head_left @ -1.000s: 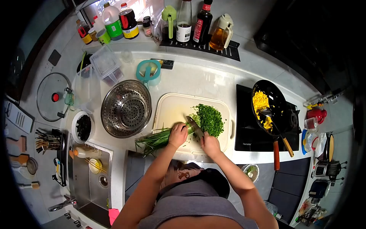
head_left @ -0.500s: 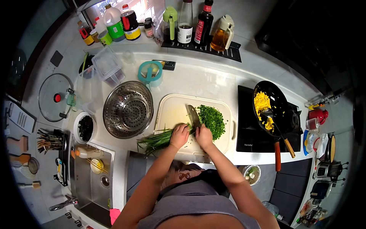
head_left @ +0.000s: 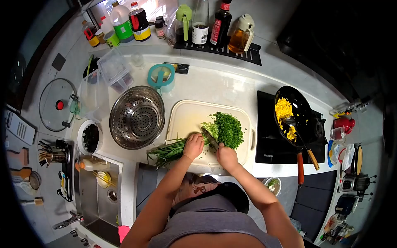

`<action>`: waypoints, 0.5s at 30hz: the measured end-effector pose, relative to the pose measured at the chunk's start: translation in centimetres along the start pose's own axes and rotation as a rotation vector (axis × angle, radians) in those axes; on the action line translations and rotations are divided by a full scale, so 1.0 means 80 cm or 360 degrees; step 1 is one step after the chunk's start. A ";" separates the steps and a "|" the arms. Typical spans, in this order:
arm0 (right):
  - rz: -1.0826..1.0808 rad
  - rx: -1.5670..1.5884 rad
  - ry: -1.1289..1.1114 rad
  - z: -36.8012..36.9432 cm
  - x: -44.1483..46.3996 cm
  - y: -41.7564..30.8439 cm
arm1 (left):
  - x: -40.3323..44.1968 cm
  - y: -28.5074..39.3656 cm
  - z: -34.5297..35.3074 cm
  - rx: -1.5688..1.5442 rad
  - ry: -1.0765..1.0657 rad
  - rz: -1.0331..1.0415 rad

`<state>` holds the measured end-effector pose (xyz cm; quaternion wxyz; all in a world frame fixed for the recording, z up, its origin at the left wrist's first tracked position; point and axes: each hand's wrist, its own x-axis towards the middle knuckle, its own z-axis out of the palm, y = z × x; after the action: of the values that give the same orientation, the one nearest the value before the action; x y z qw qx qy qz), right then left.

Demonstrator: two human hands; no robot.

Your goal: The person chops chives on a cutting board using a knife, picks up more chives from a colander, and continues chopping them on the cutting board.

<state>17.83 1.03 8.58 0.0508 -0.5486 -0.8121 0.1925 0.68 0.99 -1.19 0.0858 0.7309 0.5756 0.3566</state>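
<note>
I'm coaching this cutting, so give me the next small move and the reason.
Probably ease the left hand slightly back along the uncut greens, away from the knife: its fingers are close to the blade, which the right hand holds beside the chopped greens, and plenty of uncut length lies behind the fingers.

Bottle top cropped, knife handle hidden
</note>
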 end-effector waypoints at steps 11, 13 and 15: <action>0.0177 0.0359 0.0334 0.041 0.039 0.008 | 0.002 0.007 -0.008 0.0049 0.0017 0.0010; 0.0135 0.0303 0.0288 0.027 0.024 0.006 | 0.001 0.002 -0.004 0.0068 0.0025 0.0040; 0.0066 0.0268 0.0232 0.011 0.008 0.001 | -0.002 -0.001 0.000 0.0029 0.0025 0.0001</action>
<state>17.43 1.40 7.65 0.1516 -0.5716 -0.7756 0.2207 0.65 0.88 -1.31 0.0744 0.7291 0.5791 0.3570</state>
